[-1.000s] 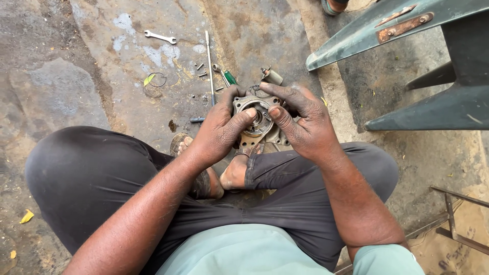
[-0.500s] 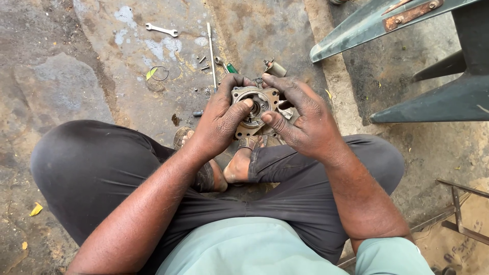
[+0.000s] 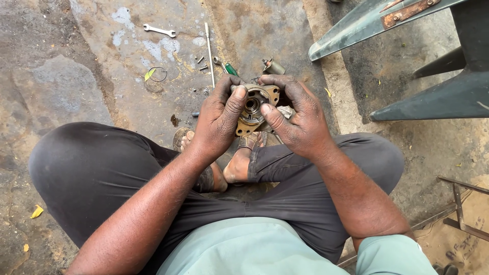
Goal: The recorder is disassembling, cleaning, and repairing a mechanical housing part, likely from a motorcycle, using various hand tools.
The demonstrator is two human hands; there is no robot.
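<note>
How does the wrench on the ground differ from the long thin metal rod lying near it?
The wrench is short and flat with widened ends; the rod is much longer, thin and plain along its length. The wrench lies nearly crosswise in the view, while the rod runs almost straight toward the person. The wrench rests farther from the hands; the rod's near end comes closer to the left hand. Both are pale metal and lie untouched on the stained ground.

Dark grey trousers (image 3: 102, 173), a pale green short-sleeved shirt (image 3: 244, 249), brown sandals (image 3: 249, 142), and grease all over both hands.
</note>
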